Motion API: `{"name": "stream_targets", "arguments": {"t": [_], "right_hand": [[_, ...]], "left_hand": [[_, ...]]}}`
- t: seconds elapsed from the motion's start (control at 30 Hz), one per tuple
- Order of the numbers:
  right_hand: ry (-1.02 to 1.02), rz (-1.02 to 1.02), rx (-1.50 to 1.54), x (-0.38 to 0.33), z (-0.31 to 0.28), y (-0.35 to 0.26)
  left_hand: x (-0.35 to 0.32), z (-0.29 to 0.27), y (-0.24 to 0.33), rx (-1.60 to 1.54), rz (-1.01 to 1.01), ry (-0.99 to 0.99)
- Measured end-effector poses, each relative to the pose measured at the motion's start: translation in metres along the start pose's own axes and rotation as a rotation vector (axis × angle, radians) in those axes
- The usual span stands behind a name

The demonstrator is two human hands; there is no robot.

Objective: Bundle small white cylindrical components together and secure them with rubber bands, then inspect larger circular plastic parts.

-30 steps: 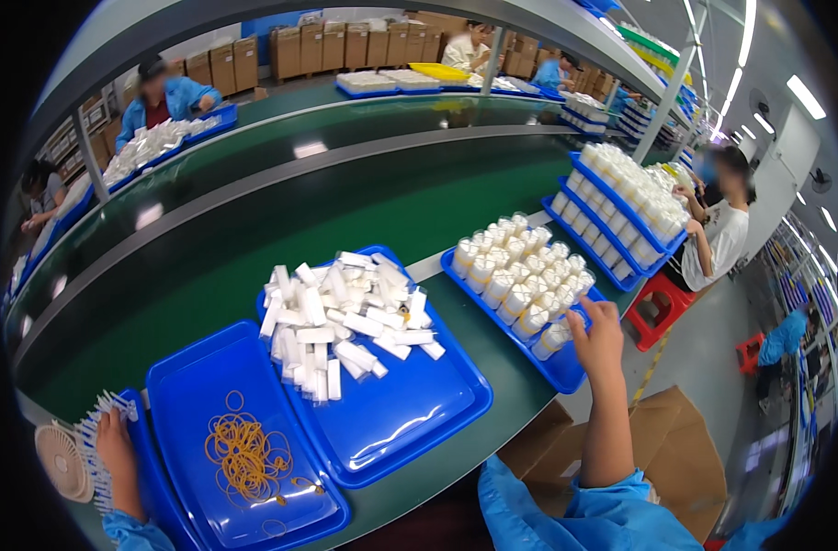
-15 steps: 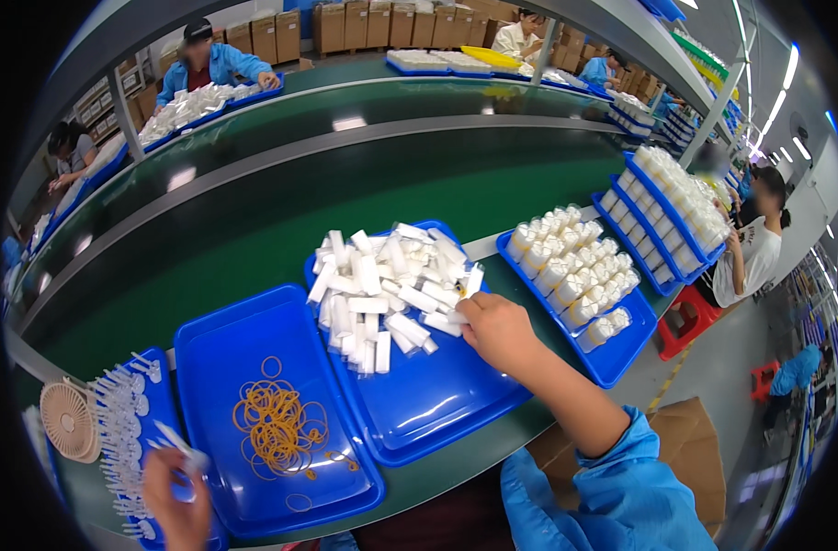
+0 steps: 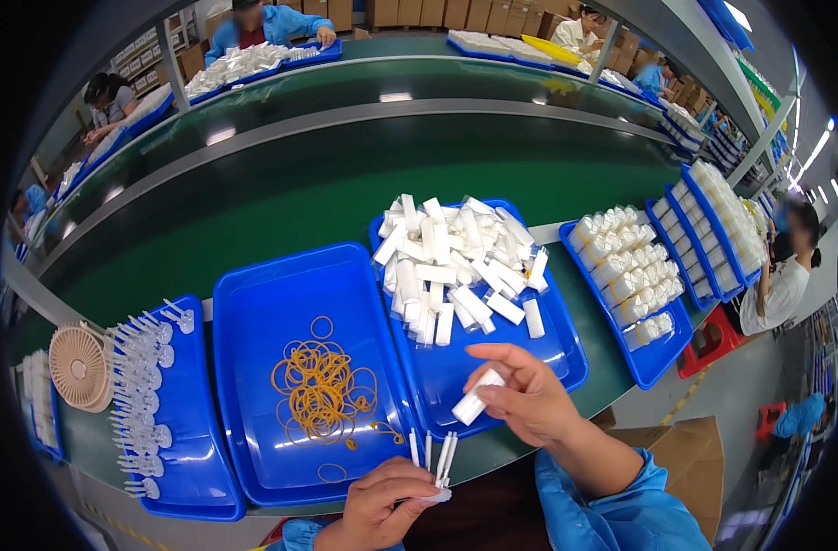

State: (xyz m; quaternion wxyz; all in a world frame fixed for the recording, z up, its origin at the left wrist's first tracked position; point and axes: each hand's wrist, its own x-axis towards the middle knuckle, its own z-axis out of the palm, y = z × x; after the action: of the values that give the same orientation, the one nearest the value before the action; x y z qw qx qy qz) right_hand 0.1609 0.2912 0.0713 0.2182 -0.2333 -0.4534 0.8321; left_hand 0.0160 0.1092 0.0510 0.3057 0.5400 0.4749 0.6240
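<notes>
My left hand pinches a white plastic piece with several thin upright prongs, low in front of me. Just above and to its right, my right hand holds a small white wrapped block between thumb and fingers. The block and the prongs are apart. Beyond them, a heap of similar white wrapped blocks lies in a blue tray. Yellow-brown rubber bands lie loose in the blue tray to the left.
Far left, a blue tray holds rows of translucent pronged pieces beside a beige round fan. To the right, a tray carries white bundles; stacked full trays stand behind it. Co-workers sit across the green belt.
My right hand has come back from the heap toward me with a white block. My left hand has moved right from the far-left tray, bringing a pronged piece. The view has shifted.
</notes>
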Motion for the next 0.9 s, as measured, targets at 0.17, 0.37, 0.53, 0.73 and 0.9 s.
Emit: {"name": "stream_targets", "arguments": {"t": [0.17,0.37,0.53,0.73,0.9], "right_hand": [[-0.085,0.112,0.237,0.007,0.007,0.005],[-0.066,0.063,-0.124,0.002,0.007,-0.001],[-0.144,-0.136,-0.549,-0.008,0.003,-0.011],[-0.147,-0.098,-0.464,-0.018,0.002,0.001],[-0.186,-0.14,-0.582,-0.027,0.011,0.003]], "left_hand": [[0.003,0.002,0.002,-0.044,-0.091,-0.004],[-0.009,0.003,-0.013,-0.142,-0.167,0.028],[-0.001,0.001,-0.018,-0.171,-0.168,-0.034],[0.003,0.002,-0.019,-0.053,0.013,-0.128],[-0.005,0.02,-0.016,-0.158,-0.099,0.167]]}}
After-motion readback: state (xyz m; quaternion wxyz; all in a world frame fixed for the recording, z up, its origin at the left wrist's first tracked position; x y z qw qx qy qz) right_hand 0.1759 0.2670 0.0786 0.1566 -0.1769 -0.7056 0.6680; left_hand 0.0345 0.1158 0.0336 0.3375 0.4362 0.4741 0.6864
